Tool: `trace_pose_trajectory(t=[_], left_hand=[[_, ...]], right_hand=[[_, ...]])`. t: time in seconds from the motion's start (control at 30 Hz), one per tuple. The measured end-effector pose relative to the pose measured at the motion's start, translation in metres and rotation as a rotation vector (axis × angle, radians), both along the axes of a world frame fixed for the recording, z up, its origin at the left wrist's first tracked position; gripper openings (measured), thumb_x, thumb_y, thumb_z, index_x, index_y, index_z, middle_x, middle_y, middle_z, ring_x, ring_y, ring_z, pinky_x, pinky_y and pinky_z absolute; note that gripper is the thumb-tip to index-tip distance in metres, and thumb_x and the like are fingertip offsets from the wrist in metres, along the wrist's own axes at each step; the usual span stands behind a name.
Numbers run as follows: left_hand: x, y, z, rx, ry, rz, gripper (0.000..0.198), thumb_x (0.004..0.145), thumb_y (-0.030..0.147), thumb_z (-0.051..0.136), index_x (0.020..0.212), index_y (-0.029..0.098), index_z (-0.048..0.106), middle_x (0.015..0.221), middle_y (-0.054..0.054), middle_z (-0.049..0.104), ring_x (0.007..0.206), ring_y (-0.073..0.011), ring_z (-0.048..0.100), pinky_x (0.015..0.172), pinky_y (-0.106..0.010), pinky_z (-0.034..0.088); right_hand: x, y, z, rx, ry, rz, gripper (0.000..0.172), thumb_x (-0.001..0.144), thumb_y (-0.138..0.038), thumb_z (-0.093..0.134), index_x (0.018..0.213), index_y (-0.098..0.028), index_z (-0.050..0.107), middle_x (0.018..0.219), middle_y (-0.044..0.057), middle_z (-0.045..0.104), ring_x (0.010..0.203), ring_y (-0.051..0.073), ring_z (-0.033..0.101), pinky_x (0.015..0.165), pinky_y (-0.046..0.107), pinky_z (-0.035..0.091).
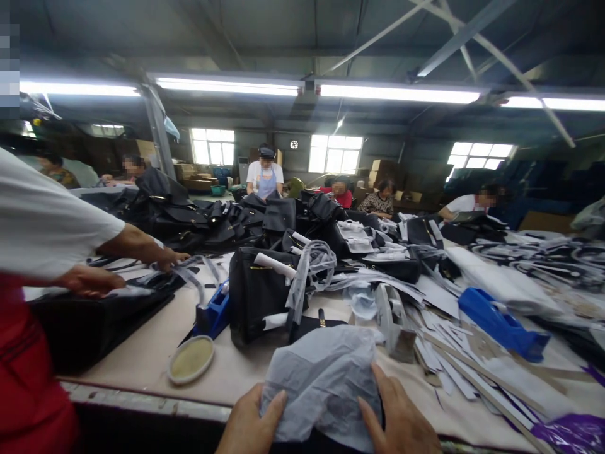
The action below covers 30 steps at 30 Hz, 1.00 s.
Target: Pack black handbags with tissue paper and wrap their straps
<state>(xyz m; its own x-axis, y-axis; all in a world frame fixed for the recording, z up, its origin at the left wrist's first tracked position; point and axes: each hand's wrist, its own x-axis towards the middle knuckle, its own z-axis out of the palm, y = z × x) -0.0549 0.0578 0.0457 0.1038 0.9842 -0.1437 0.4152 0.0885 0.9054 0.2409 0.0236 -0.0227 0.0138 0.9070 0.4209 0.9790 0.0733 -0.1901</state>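
At the near table edge, a crumpled bundle of thin white tissue paper (326, 384) lies over something black, mostly hidden beneath it. My left hand (255, 416) grips the bundle's left side, thumb on top. On the right side my right hand (397, 410) holds it, thumb pressed on the front and fingers round the edge. Just behind stands a black handbag (259, 296) with white-wrapped handles (312, 271). A black flap with a gold clasp (322, 318) shows between that bag and the tissue paper.
On the left, a co-worker's hands (94, 280) work at a black bag (94, 321). A round dish (191, 360), blue tape dispensers (217, 312) (501, 321), a grey tape dispenser (390, 315) and paper strips (454, 359) lie around. Black bags are piled behind; several people work beyond.
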Motion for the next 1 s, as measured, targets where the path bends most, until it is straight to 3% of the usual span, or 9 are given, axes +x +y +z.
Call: trace_pose_trajectory(t=[0.13,0.23,0.4,0.5,0.57,0.67,0.73,0.83,1.0], left_hand=[[0.0,-0.005,-0.01,0.11,0.24,0.065,0.033,0.091,0.043,0.049,0.093,0.018,0.07,0.09,-0.01,0.076,0.092,-0.0282,0.071,0.082,-0.032,0.053],[-0.006,-0.001,-0.014,0.173,0.436,0.036,0.033,0.093,0.042,0.047,0.103,0.019,0.067,0.101,-0.012,0.075,0.099,-0.0279,0.07,0.086,-0.033,0.052],[-0.012,0.013,0.01,0.279,0.653,-0.005,0.06,0.09,0.039,0.054,0.141,0.008,0.045,0.131,-0.021,0.062,0.121,-0.0315,0.06,0.102,-0.042,0.046],[-0.009,0.022,0.025,0.298,0.673,-0.012,0.057,0.094,0.037,0.05,0.142,0.008,0.045,0.131,-0.021,0.063,0.117,-0.0311,0.063,0.099,-0.042,0.048],[-0.005,0.026,0.026,0.288,0.681,-0.021,0.053,0.095,0.034,0.049,0.141,0.008,0.046,0.13,-0.021,0.064,0.114,-0.0316,0.065,0.097,-0.042,0.049],[-0.002,0.029,0.021,0.255,0.65,-0.043,0.048,0.096,0.031,0.048,0.139,0.009,0.049,0.121,-0.02,0.07,0.11,-0.0323,0.068,0.094,-0.041,0.051],[-0.002,0.029,0.02,0.25,0.617,-0.043,0.047,0.096,0.03,0.048,0.138,0.009,0.049,0.12,-0.02,0.07,0.111,-0.0324,0.067,0.094,-0.041,0.05],[-0.006,0.028,0.024,0.224,0.556,-0.042,0.047,0.094,0.029,0.05,0.135,0.008,0.051,0.122,-0.021,0.069,0.112,-0.0315,0.067,0.096,-0.04,0.049],[-0.013,0.014,0.015,0.193,0.491,-0.063,0.048,0.092,0.027,0.052,0.136,0.011,0.051,0.118,-0.016,0.072,0.109,-0.0279,0.068,0.094,-0.036,0.051]], right_hand=[[-0.011,0.008,-0.002,-0.049,-0.044,-0.081,0.049,0.097,-0.045,0.045,0.135,-0.014,0.046,0.111,0.017,0.067,0.093,0.03,0.072,0.07,0.039,0.061],[-0.017,0.015,0.001,-0.074,-0.06,-0.098,0.046,0.097,-0.042,0.044,0.132,-0.013,0.049,0.11,0.018,0.067,0.09,0.03,0.072,0.069,0.04,0.059],[-0.015,0.006,0.018,-0.071,-0.08,-0.057,0.051,0.092,-0.036,0.049,0.139,-0.016,0.046,0.11,0.016,0.068,0.092,0.031,0.07,0.07,0.041,0.057],[-0.017,-0.007,0.026,0.071,-0.176,0.073,0.063,0.082,-0.038,0.062,0.142,-0.022,0.046,0.132,0.019,0.06,0.114,0.038,0.06,0.084,0.049,0.052],[-0.021,-0.012,0.027,0.148,-0.263,0.247,0.066,0.076,-0.042,0.069,0.138,-0.027,0.052,0.142,0.017,0.055,0.124,0.043,0.052,0.091,0.053,0.045],[-0.027,-0.011,0.027,0.164,-0.324,0.504,0.046,0.077,-0.036,0.069,0.121,-0.028,0.063,0.125,0.009,0.068,0.112,0.035,0.059,0.093,0.046,0.041],[-0.029,-0.008,0.032,0.173,-0.327,0.566,0.028,0.081,-0.023,0.063,0.109,-0.025,0.067,0.111,0.007,0.073,0.099,0.028,0.064,0.088,0.039,0.043],[-0.027,-0.002,0.046,0.153,-0.287,0.622,0.022,0.083,-0.011,0.053,0.099,-0.02,0.067,0.097,0.007,0.074,0.087,0.023,0.066,0.08,0.034,0.046],[-0.015,-0.002,0.049,0.075,-0.181,0.805,0.022,0.083,-0.007,0.049,0.08,-0.022,0.065,0.107,0.003,0.073,0.104,0.021,0.064,0.088,0.034,0.045]])
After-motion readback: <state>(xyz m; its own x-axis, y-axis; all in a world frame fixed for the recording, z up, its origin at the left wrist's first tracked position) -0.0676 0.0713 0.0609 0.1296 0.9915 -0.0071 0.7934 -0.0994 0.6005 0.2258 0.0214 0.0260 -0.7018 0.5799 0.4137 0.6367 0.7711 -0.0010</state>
